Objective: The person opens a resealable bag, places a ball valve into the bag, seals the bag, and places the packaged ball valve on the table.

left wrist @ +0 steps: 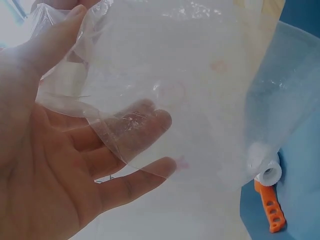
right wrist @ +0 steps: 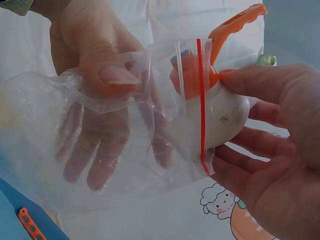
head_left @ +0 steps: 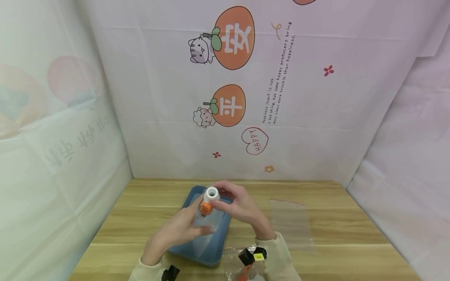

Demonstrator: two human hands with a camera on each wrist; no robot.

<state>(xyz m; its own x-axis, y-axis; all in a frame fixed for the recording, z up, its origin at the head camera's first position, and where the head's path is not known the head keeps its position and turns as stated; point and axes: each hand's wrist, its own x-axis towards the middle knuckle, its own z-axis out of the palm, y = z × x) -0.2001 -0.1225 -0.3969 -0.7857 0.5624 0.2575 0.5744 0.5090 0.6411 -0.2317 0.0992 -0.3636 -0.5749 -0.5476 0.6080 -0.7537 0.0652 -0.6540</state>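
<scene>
In the head view my right hand (head_left: 239, 203) holds a white valve (head_left: 212, 194) with an orange handle (head_left: 206, 208), its round hole facing up. The right wrist view has the thumb and fingers of the right hand (right wrist: 285, 125) around the white valve body (right wrist: 232, 117). A clear zip bag (right wrist: 165, 130) with a red seal line covers part of the valve. My left hand (head_left: 177, 226) is against the bag, its thumb on the near side. Through the film in the left wrist view, the fingers (left wrist: 132, 185) of that hand look spread and fairly straight.
Below the hands lies a blue tray (head_left: 211, 257) on the wooden table. Another valve (left wrist: 270, 172) with an orange handle shows in it. A flat clear bag (head_left: 291, 226) lies to the right; a bag (head_left: 230, 259) with orange and white contents is near the front.
</scene>
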